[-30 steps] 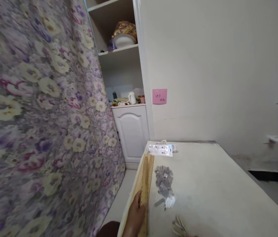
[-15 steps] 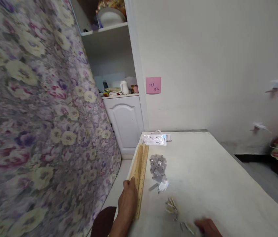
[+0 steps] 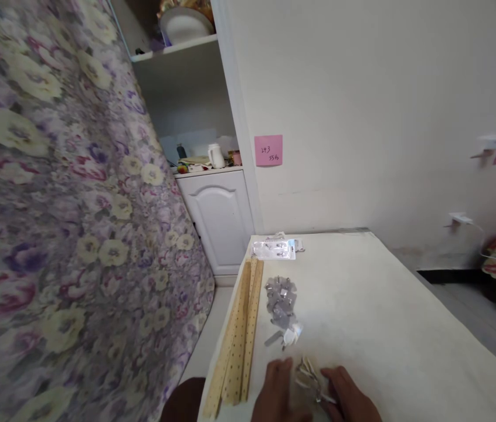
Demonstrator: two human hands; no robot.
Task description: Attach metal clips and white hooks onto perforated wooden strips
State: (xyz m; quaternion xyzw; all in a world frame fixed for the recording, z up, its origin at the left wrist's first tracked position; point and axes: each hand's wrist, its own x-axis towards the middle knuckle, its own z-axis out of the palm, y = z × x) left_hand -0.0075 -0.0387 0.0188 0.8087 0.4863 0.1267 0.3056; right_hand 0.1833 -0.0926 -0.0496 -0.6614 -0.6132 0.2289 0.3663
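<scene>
My left hand (image 3: 274,391) rests on the table at the left of a small pile of pale, metal-looking pieces (image 3: 307,374). Its fingers point forward, with the thumb apart. On the pile's other side is my right hand (image 3: 350,394), fingertips against or very near the pieces. Both hands look open, though slightly blurred, and the pieces are too small to name surely. Farther up the table lies a heap of small clear bags (image 3: 281,300) with metal bits. A crumpled white scrap (image 3: 292,334) touches its near end.
Several long wooden strips with dotted holes (image 3: 235,346) lie along the left table edge. A clear blister pack (image 3: 274,249) is at the far end of the white table (image 3: 362,305). A floral curtain (image 3: 76,234) hangs at the left, and a white cabinet (image 3: 217,217) stands behind.
My left hand has let go of the wooden strips and moved right to the small pile. My right hand has shifted left to it. The strips now lie spread apart at the near end.
</scene>
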